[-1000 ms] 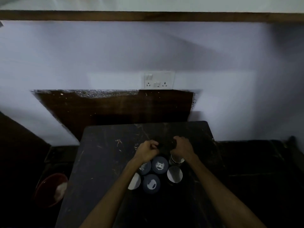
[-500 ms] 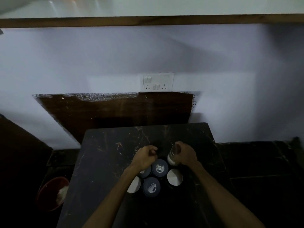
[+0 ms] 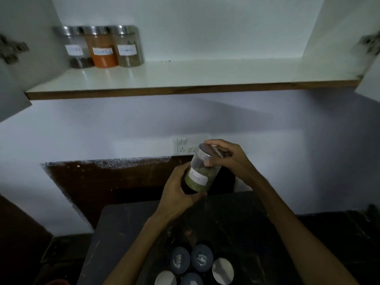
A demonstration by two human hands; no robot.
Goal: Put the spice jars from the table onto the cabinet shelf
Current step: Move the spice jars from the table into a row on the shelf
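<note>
green-spice jar (image 3: 200, 171) in air above surface (image 3: 127, 227), tilted, well below cabinet shelf (image 3: 185, 76). left hand (image 3: 178, 194) curled round its base; right hand (image 3: 224, 155) pinching steel lid. risks, as judged: lid twists loose, contents spill; tilted jar slips during lift; knocks three shelf jars (image 3: 102, 47) on placing; dim light hides shelf edge.
</note>
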